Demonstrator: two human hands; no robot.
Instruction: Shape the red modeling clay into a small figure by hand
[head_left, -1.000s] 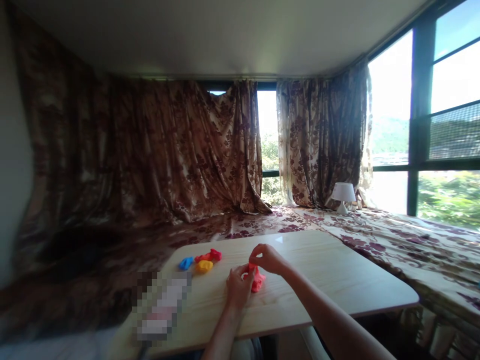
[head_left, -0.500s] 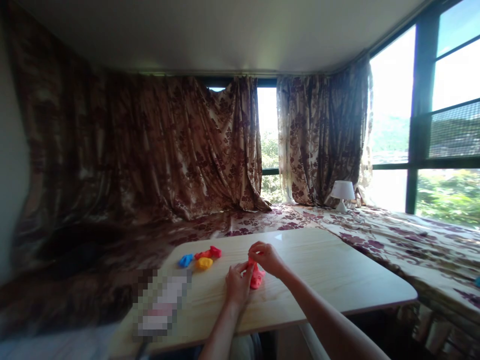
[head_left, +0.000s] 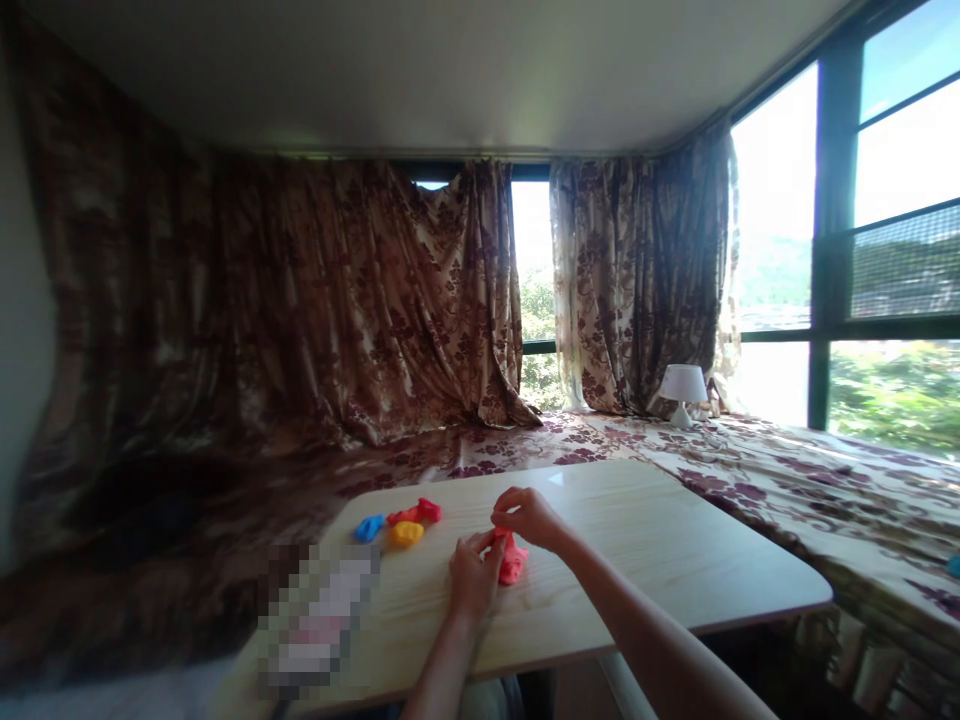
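A soft coral-red lump of modelling clay [head_left: 514,564] rests on the pale wooden table [head_left: 675,560] between my hands. My left hand [head_left: 474,572] is closed on its left side, thumb and fingers gripping it. Over its top, my right hand [head_left: 528,518] pinches the upper end of the clay; the fingertips partly hide it. Further left on the table lie a blue lump [head_left: 368,528], a yellow lump [head_left: 406,534] and a red lump [head_left: 425,511], close together.
A pixelated patch [head_left: 319,625] covers something at the table's left edge. Behind the table stretches a floral-covered surface [head_left: 570,432], with a white lamp [head_left: 683,390] on it. Patterned curtains [head_left: 360,300] and windows [head_left: 776,220] surround the space.
Both hands stay at the coral-red clay with only small finger movements at its top. The other lumps have not moved; the camera view shifts slightly.
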